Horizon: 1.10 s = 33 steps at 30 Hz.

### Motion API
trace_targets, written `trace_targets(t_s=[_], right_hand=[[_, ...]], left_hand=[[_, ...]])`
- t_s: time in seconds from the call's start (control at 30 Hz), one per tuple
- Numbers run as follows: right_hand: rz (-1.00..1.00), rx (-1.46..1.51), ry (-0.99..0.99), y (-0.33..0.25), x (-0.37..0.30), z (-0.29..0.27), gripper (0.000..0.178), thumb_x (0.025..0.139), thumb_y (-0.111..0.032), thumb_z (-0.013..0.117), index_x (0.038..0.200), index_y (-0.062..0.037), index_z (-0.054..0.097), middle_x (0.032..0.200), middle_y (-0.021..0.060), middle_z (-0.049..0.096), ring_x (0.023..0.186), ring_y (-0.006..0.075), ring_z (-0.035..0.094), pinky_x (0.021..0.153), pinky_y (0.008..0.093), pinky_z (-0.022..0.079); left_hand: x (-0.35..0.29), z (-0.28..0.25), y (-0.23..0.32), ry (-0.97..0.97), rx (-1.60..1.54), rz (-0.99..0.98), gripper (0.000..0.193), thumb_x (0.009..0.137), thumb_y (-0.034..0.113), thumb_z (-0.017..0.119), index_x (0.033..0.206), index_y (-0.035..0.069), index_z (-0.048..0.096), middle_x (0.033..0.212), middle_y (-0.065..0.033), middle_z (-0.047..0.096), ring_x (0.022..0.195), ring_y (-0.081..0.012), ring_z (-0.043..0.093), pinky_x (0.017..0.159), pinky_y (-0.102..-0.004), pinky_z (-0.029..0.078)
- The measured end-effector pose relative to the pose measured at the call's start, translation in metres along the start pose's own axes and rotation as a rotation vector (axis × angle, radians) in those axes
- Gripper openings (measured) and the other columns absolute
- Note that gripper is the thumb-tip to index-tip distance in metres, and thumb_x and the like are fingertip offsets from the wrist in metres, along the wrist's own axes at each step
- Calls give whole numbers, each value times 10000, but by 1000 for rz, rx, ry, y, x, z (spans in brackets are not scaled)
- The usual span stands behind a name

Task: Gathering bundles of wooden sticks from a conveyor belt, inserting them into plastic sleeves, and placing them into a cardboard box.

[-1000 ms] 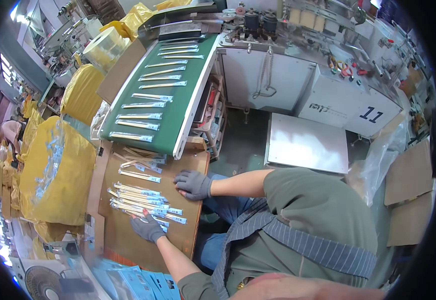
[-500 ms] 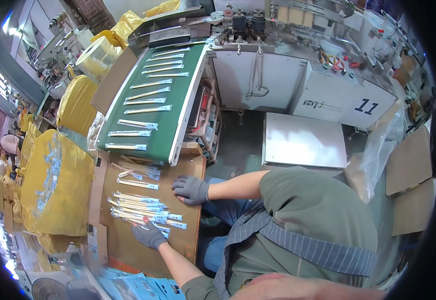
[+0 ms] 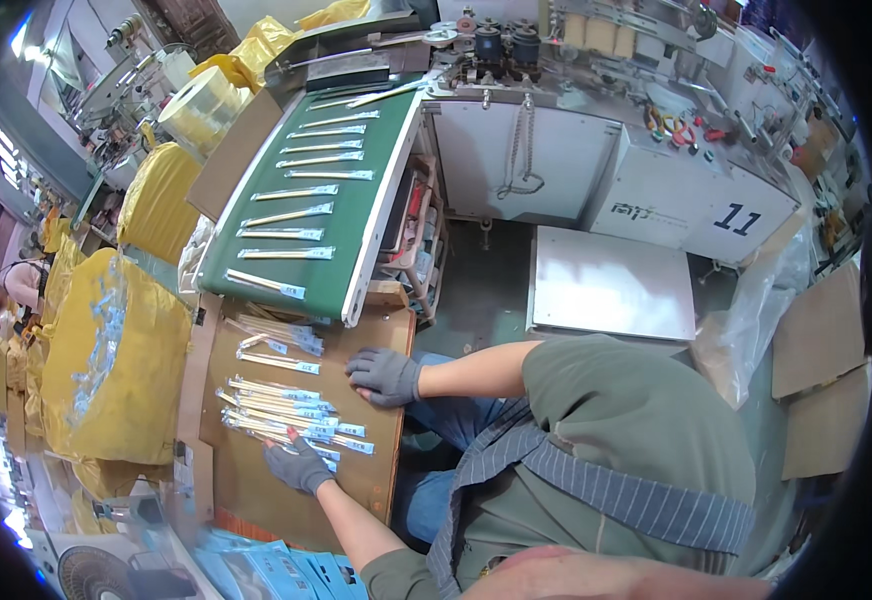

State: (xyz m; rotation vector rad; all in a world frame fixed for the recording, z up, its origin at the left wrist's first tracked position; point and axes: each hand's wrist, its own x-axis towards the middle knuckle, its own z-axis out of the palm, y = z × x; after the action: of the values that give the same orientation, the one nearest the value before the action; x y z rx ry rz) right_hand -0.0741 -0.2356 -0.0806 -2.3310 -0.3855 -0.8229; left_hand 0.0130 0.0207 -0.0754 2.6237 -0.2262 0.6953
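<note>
On the brown tabletop (image 3: 256,490) lies a pile of wrapped chopsticks (image 3: 281,403), pale sticks in clear sleeves with light-blue ends. My left hand (image 3: 299,467), in a grey glove with bare fingertips, rests at the pile's near side. Its fingers are stretched out against the lowest packs, grasping none. My right hand (image 3: 384,378), gloved alike, lies palm down on the table's right edge, fingers apart and nothing in it. Farther up, a smaller loose group of packs (image 3: 281,335) sits below the belt's end. Some of these lie slanted and overlap.
A green conveyor belt (image 3: 266,262) carrying several spaced packs slopes down to the table. Yellow sacks (image 3: 111,400) stand at the left. Blue printed bags (image 3: 281,570) lie at the bottom. A white machine cabinet (image 3: 696,200) and a white low box (image 3: 611,280) are at the right.
Packs on the belt have moved down toward the table, and the lowest has dropped off its end. Another pack now lies slanted at the belt's top. My hands have hardly moved.
</note>
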Motion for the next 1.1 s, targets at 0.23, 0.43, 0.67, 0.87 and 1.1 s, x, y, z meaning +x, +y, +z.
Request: trace_targets(t_s=[0.23,0.43,0.67,0.87,1.1], right_hand=[[3,-38,-3,4,0,2,177,734,-156,593,876,-50,588,1015,139,588,1011,326,552,899,438,441],[22,-9,-10,3,-2,13,174,733,-182,587,872,-79,568,1035,129,577,1000,324,543,874,439,441],[5,-23,-20,1,-1,9,167,746,-177,575,874,-70,565,1035,131,565,1002,324,529,877,430,433],[16,-7,-49,0,1,6,165,746,-169,570,872,-63,565,1034,129,560,1009,326,522,889,429,426],[18,-30,-64,-3,0,4,190,746,-162,573,907,-61,570,1046,134,571,1021,333,529,886,430,439]], left_hand=[[3,15,-9,-69,12,-59,647,896,465,512,1251,-75,488,1251,-265,512,1154,-389,487,999,-426,368],[-1,20,-19,-109,23,-164,691,890,504,498,1285,-62,468,1306,-255,474,1212,-375,448,1035,-422,341],[0,18,-19,-82,63,-129,686,892,515,489,1258,-65,492,1281,-241,505,1198,-364,463,1023,-438,353],[1,17,-14,-36,53,-74,676,879,520,508,1219,-65,523,1240,-242,537,1173,-365,485,1012,-445,363],[0,13,-12,-39,9,-78,666,875,500,525,1202,-80,527,1236,-252,537,1159,-374,496,1008,-438,367]])
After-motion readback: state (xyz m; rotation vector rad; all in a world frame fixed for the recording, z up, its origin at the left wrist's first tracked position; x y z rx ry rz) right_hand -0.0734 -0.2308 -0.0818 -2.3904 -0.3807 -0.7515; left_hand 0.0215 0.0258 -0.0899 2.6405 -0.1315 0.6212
